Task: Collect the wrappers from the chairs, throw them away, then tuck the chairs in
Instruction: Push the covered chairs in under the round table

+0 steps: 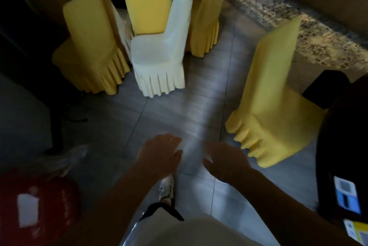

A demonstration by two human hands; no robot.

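At far left a red bin (pixel 37 204) sits low on the floor, a pale patch on its top and a crinkled clear bag (pixel 65 158) at its upper rim. Above it stands a yellow chair (pixel 89 40), skirted to the floor, with its back to the camera. Just beside it on the right is a white chair (pixel 159 60) whose back carries a yellow panel (pixel 147 5). A second yellow chair (pixel 205 13) stands touching the white one's right side. The grey tile floor (pixel 169 110) runs through the middle with a bright streak of light.

The left hand (pixel 161 154) reaches forward over the floor, palm down, fingers straight and relaxed, grip released. Between the hands something pale and translucent blurs with the light streak; whether it is a wrapper cannot be told. The right hand (pixel 225 160) hangs just beside it, fingers loosely bent; a small pale bit shows at the fingertips, but whether its grip has it cannot be told. No wrapper shows plainly on any seat.

Farther right a third yellow chair (pixel 274 94) stands apart from the others, beside a dark tabletop (pixel 342 136).
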